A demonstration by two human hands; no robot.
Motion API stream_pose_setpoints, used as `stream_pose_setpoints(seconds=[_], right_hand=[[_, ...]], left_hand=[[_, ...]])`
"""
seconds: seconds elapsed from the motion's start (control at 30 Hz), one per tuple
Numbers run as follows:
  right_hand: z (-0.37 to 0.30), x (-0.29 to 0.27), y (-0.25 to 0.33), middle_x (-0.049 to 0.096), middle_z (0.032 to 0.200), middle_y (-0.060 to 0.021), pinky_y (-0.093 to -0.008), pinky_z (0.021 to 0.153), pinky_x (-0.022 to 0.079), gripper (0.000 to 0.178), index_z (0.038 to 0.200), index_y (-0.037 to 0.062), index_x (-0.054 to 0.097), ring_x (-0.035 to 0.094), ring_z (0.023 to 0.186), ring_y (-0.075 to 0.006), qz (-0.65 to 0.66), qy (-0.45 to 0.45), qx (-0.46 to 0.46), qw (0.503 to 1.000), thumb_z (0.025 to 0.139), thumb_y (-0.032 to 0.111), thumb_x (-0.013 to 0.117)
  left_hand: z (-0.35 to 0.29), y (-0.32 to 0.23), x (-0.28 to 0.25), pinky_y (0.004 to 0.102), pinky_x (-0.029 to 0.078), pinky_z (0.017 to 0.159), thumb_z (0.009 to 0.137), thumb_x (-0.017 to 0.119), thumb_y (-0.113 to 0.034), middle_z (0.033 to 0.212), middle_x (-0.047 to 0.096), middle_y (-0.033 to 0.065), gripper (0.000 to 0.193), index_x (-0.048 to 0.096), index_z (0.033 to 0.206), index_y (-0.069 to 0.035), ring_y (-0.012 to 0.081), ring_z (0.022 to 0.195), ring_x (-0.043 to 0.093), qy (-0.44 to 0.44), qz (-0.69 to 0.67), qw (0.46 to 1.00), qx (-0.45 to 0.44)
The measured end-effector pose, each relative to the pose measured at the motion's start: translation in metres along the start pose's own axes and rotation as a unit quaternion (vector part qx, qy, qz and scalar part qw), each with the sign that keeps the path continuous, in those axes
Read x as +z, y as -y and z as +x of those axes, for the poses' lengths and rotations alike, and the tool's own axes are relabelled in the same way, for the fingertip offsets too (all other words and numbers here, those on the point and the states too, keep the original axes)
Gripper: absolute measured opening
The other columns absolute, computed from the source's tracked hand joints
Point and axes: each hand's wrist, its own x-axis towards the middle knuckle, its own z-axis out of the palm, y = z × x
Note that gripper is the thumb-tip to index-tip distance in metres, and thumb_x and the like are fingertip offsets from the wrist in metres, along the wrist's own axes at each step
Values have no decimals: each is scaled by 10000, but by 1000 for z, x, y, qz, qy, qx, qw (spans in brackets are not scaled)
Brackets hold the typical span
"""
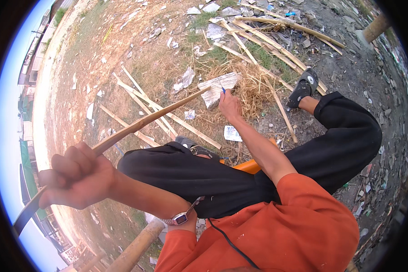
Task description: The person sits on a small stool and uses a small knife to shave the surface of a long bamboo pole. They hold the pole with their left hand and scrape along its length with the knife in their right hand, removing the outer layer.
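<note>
My left hand (79, 177) is closed in a fist around a long bamboo strip (140, 123), close to the camera at the left. The strip slants up and to the right, and its far tip appears just left of my right hand (230, 106). Those right fingers are bent around a slim blue object (223, 90), pen-like in shape; its exact kind is too small to make out. Beyond that hand, a weathered whitish slab (229, 80) lies on dry straw. A wristwatch (180, 219) is on my left wrist.
Split bamboo strips (272, 43) lie piled at the far right, and other strips (152, 104) cross on the ground at left. Orange seat-like parts (248, 167) show beneath my legs. A thick bamboo pole (138, 245) stands at lower left. Straw (255, 90) and scraps litter the ground.
</note>
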Motion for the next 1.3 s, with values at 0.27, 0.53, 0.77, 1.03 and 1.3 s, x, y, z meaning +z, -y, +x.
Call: stream_pose_setpoints(seconds=[0.27,0.53,0.77,1.03,1.3], right_hand=[[11,24,6,623,800,-283,-543,706,469,250,990,9,493,612,780,-459,-75,65,-121,988,925,227,390],[25,26,19,646,814,-242,-476,726,513,155,963,4,526,654,816,-372,-178,47,-172,968,880,86,423],[46,25,-78,639,997,-239,-448,820,501,273,1059,12,590,634,965,-341,-150,94,25,984,885,184,468],[28,-2,-32,619,855,-272,-464,658,498,347,1092,-22,443,638,676,-363,111,180,50,976,916,276,424],[8,29,26,603,916,-317,-513,793,476,282,1122,-10,419,603,909,-452,-50,97,-71,992,901,165,405]], left_hand=[[-3,4,7,242,75,380,884,456,-582,483,172,-49,506,284,644,-171,54,398,85,-31,7,999,2],[3,6,0,229,108,359,920,328,-584,480,197,-40,525,288,614,-159,55,379,133,51,-41,998,4],[6,6,1,219,81,343,916,359,-586,464,179,-51,521,243,599,-189,52,381,112,-96,58,994,15],[14,11,13,242,82,398,935,418,-504,474,147,-58,531,185,573,-193,69,409,102,-227,142,963,34],[11,12,32,252,94,410,968,338,-493,507,155,-30,472,254,646,-159,90,427,97,-241,178,953,45]])
